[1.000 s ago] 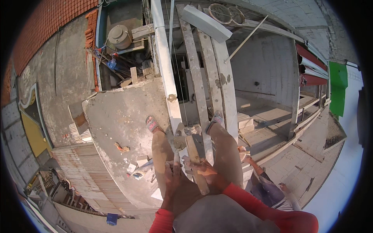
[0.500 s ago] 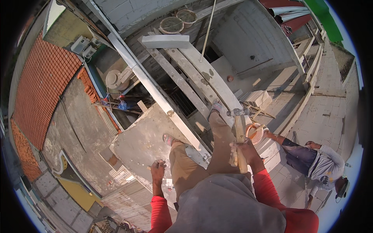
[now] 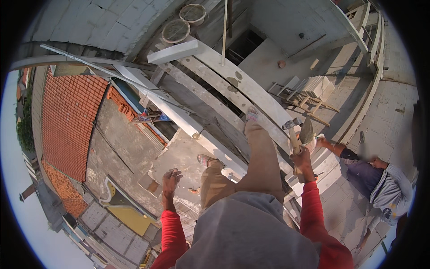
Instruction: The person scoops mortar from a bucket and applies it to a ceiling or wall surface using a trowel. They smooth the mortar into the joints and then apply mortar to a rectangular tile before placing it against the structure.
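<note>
Right of centre, hammer, likely stiff, head-heavy, best held by handle, is being clasped with trowel in right hand; left hand is being held half-open.

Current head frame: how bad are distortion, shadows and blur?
Head view: fisheye bows the timber rail, black surrounds the rim; head view: sunlight and hard shadow split the floor; head view: hammer and right hand look fairly clear.
</note>
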`<state>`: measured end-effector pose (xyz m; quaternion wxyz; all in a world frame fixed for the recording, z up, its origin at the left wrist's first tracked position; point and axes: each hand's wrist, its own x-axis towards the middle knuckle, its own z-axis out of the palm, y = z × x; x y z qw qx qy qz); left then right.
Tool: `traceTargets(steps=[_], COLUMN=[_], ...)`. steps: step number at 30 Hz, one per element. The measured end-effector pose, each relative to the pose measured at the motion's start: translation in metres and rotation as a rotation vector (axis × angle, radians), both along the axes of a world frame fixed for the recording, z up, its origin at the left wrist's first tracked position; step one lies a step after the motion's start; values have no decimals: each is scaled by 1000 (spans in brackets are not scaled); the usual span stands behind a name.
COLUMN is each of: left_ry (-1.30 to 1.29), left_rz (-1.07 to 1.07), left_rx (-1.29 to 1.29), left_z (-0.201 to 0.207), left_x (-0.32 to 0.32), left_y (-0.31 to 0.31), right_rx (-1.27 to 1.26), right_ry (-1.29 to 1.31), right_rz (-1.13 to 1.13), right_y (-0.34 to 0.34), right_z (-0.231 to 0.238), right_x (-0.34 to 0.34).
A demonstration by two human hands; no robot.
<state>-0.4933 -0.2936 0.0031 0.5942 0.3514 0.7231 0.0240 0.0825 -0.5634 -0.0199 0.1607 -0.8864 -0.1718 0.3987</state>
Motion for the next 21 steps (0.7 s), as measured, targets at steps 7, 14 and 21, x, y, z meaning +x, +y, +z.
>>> traceTargets(steps=[7, 14, 21], left_ry=[50, 12, -47], left_rz=[-248, -491, -626], left_rx=[157, 260, 243], left_z=[22, 49, 60], left_x=[150, 246, 306], left_y=[135, 205, 247], right_rx=[-80, -44, -183], right_ry=[-134, -346, -309], right_rz=[259, 444, 404], right_y=[0, 0, -19], right_z=[-49, -49, -35], right_x=[138, 269, 319])
